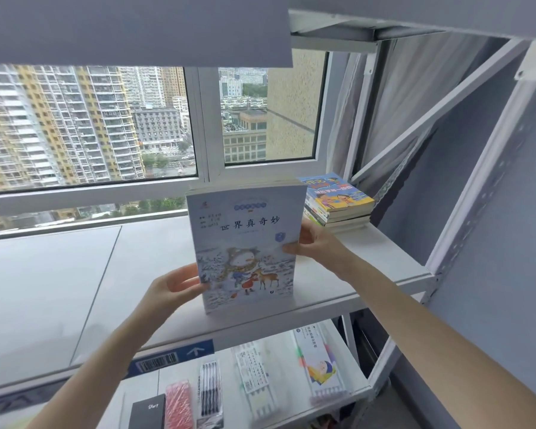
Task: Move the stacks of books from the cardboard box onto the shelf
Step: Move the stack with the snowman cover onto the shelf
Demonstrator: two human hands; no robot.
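Note:
A stack of books (245, 243) with a pale blue snowman cover on top is held over the white shelf board (369, 264), its near edge low above the board's front. My left hand (174, 286) grips the stack's lower left corner. My right hand (313, 246) grips its right edge. Another stack of books (338, 199) with a yellow and blue cover lies flat at the back right of the same shelf. The cardboard box is out of view.
The shelf below (347, 345) carries pen packs (209, 388), a pink pack (178, 404), a black notebook (147, 413) and marker sets (319, 363). White uprights and a diagonal brace (430, 119) stand on the right. A window (106, 125) lies behind, and a grey shelf board overhead.

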